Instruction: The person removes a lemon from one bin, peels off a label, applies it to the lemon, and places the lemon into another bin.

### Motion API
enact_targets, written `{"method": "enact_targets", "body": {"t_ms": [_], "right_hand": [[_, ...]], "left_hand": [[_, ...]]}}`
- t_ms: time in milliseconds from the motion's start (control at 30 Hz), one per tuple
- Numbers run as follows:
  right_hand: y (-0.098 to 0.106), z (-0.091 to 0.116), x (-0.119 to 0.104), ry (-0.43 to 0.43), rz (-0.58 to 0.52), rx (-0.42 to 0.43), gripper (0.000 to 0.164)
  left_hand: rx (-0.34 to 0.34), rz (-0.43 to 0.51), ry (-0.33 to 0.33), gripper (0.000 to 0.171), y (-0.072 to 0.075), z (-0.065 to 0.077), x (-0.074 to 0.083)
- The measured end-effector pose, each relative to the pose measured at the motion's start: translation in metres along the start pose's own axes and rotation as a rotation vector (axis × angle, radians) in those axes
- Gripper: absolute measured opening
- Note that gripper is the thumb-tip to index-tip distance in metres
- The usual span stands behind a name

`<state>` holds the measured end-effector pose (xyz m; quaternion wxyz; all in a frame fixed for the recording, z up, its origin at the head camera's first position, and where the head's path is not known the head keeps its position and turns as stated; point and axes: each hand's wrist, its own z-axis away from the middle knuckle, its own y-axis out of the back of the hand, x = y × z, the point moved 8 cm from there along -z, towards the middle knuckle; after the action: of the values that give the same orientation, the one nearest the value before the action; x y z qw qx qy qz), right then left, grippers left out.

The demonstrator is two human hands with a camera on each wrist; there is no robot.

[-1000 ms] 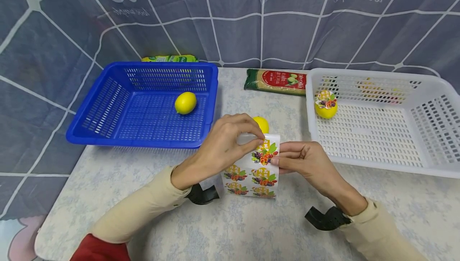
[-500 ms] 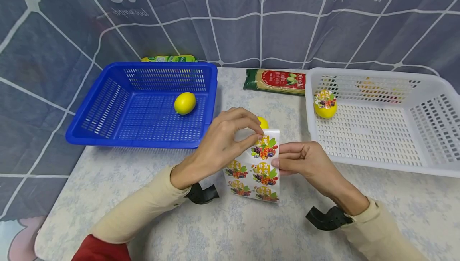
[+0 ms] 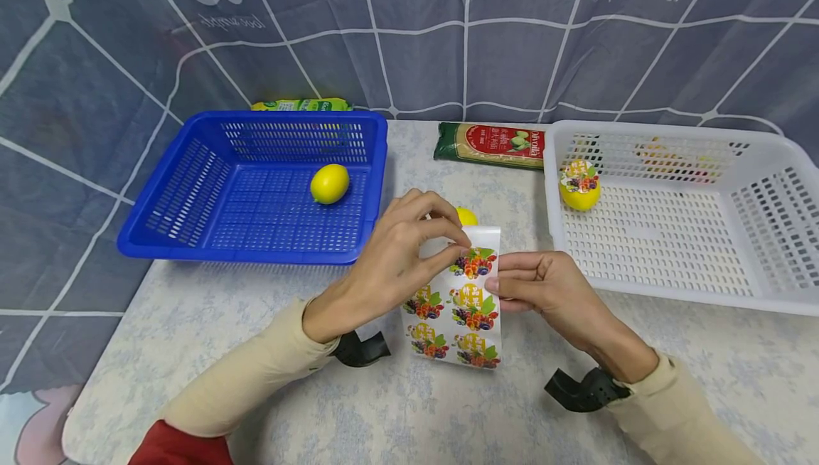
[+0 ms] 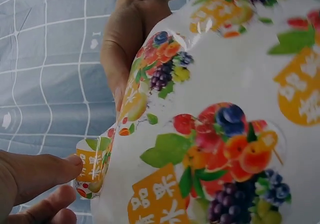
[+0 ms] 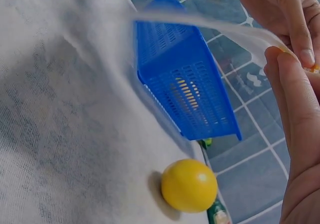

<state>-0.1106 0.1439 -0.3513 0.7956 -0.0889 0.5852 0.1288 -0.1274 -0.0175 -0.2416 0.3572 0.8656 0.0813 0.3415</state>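
Observation:
A sheet of fruit-print stickers (image 3: 446,330) hangs upright between the two hands above the table. My right hand (image 3: 553,291) grips its right edge, thumb in front and fingers behind. At the sheet's upper part my left hand (image 3: 403,259) pinches with thumb and index finger. In the left wrist view the left thumb and fingers pinch one sticker (image 4: 90,166), which stands out from the sheet's edge. Behind the sheet a yellow lemon (image 3: 466,216) is partly hidden; the right wrist view shows the whole lemon (image 5: 189,185) resting on the table.
At left stands a blue basket (image 3: 256,255) with one lemon (image 3: 330,184) inside. A white basket (image 3: 678,294) at right holds a lemon bearing a sticker (image 3: 580,186). A green-and-red packet (image 3: 493,143) lies between them at the back, before a grey-blue checked curtain (image 3: 422,60).
The sheet has tilted, so its lower stickers face the head camera more and its bottom edge sits a little lower. The left hand has shifted slightly up; the right has stayed almost still.

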Motion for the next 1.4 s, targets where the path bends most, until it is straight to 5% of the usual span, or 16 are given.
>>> {"method": "enact_targets", "body": {"t_ms": [800,1400], "right_hand": [[0.001,-0.004,0.002,-0.008,-0.006,0.01,0.042],[0.001,-0.003,0.003,-0.008,-0.02,0.004,0.044]], "left_hand": [[-0.155,0.029,0.066,0.004,-0.01,0.005,0.001],[-0.152,0.027,0.104,0.005,-0.009,0.006,-0.001]]}}
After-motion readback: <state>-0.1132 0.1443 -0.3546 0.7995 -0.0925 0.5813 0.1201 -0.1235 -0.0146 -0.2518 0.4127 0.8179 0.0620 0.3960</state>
